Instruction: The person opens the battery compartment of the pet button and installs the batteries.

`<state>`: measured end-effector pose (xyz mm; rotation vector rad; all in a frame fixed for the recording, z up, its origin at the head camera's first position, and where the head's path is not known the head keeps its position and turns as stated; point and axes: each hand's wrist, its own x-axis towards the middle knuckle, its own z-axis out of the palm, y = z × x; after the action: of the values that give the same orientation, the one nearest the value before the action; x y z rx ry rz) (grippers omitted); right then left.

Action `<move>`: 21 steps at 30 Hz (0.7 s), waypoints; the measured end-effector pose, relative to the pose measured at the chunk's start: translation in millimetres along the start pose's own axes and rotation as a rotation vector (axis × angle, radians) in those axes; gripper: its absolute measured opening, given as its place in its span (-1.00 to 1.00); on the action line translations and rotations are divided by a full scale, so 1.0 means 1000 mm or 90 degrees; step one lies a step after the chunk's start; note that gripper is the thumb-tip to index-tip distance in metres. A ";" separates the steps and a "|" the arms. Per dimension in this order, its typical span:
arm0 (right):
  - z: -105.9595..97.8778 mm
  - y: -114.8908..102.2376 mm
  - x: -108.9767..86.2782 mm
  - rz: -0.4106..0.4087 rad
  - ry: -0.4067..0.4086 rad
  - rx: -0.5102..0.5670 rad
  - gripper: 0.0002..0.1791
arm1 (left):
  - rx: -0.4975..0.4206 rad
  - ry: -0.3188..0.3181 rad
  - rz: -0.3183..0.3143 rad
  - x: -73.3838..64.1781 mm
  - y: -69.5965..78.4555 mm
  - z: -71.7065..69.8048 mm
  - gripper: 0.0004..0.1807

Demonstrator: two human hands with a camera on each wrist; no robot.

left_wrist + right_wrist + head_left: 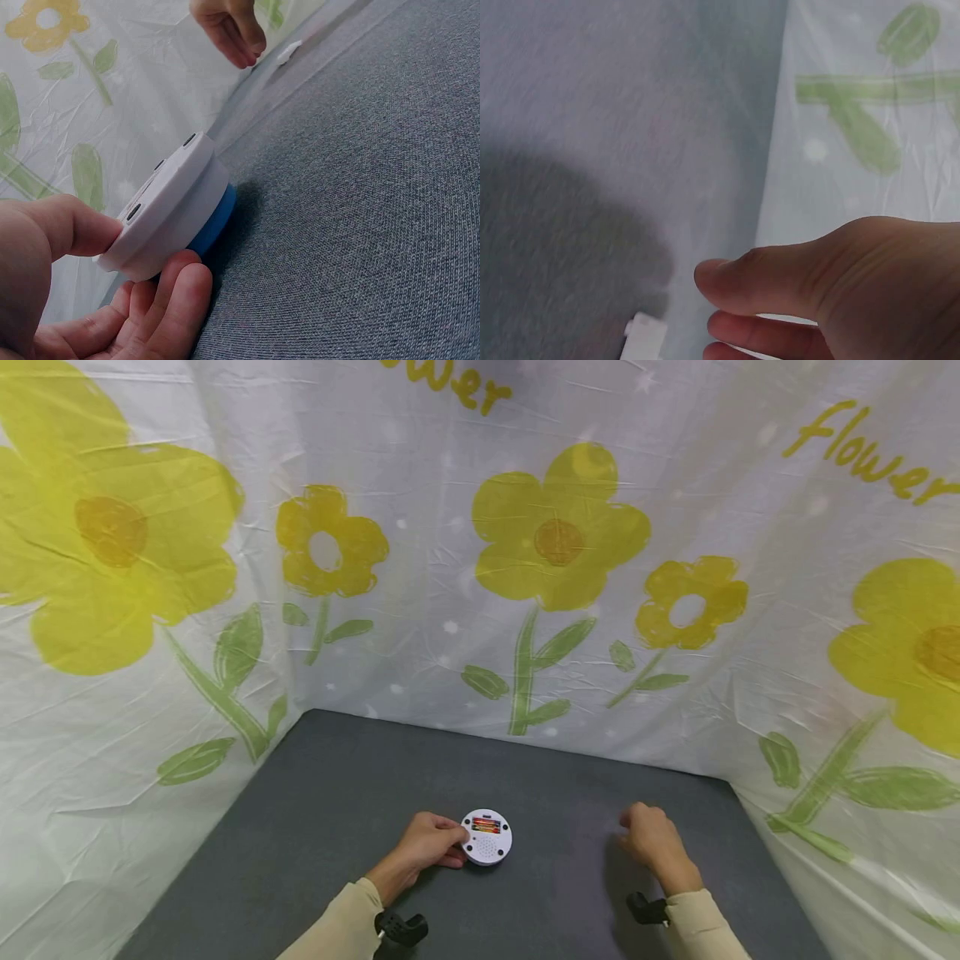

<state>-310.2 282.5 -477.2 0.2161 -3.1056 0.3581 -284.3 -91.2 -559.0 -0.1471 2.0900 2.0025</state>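
Observation:
A round white device (486, 848) with small dark feet, a patch of small holes and an uncovered battery slot faces up in the head view. Batteries (486, 826) with red and gold wrappers lie in that slot. My left hand (432, 843) pinches the device's left edge, thumb on top and fingers beneath. In the left wrist view the device (169, 210) is tilted, and its underside is blue. My right hand (654, 843) hovers above the table at the right, fingers loosely bent and holding nothing. Below it lies a small white plastic piece (643, 337), hidden in the head view.
The dark grey table (375, 768) carries these things. A pale curtain (420, 652) printed with yellow flowers hangs along the table's back and sides. A black wrist camera (402, 929) sits on the left wrist, and another (647, 910) on the right.

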 end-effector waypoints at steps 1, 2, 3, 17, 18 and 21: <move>0.000 0.002 0.000 0.004 0.000 -0.005 -0.69 | 0.002 -0.001 0.001 0.000 0.000 -0.001 -0.68; 0.001 0.004 -0.001 0.009 0.000 -0.008 -0.69 | 0.001 -0.002 0.000 0.000 0.000 -0.001 -0.68; 0.001 0.006 -0.001 0.014 -0.002 -0.010 -0.69 | 0.002 -0.003 -0.001 0.000 0.000 -0.001 -0.68; 0.013 0.023 -0.012 0.044 0.003 -0.025 -0.58 | 0.007 -0.004 -0.005 -0.002 0.000 -0.001 -0.72; 0.015 0.025 -0.012 0.050 0.000 -0.028 -0.66 | 0.006 -0.005 -0.004 -0.002 0.000 -0.001 -0.72; 0.019 0.029 -0.013 0.059 0.002 -0.030 -0.92 | 0.003 -0.007 -0.003 -0.002 0.000 -0.001 -0.70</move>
<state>-301.2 307.8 -502.8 0.0702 -3.1243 0.2866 -282.5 -92.3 -558.6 -0.1395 2.0857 1.9915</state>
